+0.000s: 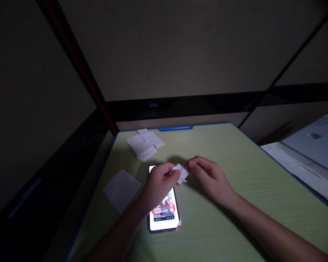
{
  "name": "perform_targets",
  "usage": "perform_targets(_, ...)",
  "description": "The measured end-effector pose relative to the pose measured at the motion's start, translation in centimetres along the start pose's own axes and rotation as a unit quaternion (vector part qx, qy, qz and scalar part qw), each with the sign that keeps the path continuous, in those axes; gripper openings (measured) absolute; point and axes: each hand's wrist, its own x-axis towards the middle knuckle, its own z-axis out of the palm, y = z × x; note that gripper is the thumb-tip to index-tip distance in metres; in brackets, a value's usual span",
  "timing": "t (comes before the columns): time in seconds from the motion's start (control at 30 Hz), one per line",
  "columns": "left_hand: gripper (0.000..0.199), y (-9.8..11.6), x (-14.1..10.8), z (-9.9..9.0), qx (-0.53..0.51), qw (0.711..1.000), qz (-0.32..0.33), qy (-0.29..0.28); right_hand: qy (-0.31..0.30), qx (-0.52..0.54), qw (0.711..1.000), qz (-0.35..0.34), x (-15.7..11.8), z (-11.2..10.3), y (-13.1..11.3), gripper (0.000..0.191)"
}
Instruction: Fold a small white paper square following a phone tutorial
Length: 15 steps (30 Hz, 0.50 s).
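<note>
A small folded white paper [181,173] is pinched between the thumb and fingers of my left hand [164,178], above the upper part of a lit phone [164,222]. My right hand [207,174] is at the paper's right corner, its thumb and index finger pressed together; whether they grip the paper's edge is too small to tell. The phone lies on the green table [221,225] and its screen shows a picture of hands. My left hand and forearm cover part of the phone.
Several white paper sheets [143,145] overlap at the table's back left. A single square sheet [122,190] lies left of the phone. A blue handle [176,128] sits on the back edge. Beyond the right edge are white papers [303,174] and a pale flat object [317,140].
</note>
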Motion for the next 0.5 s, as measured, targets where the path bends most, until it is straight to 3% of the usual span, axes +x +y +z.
perform_targets(0.2,0.014,-0.70,0.08,-0.08,0.002,1.000,0.006,-0.006,-0.031,-0.011,0.999,-0.006,-0.13,0.39,-0.29,0.015)
perform_targets(0.5,0.016,-0.43,0.01,0.14,-0.008,1.000,0.002,-0.029,-0.026,0.060,0.996,0.054,0.17,0.54,0.39,0.018)
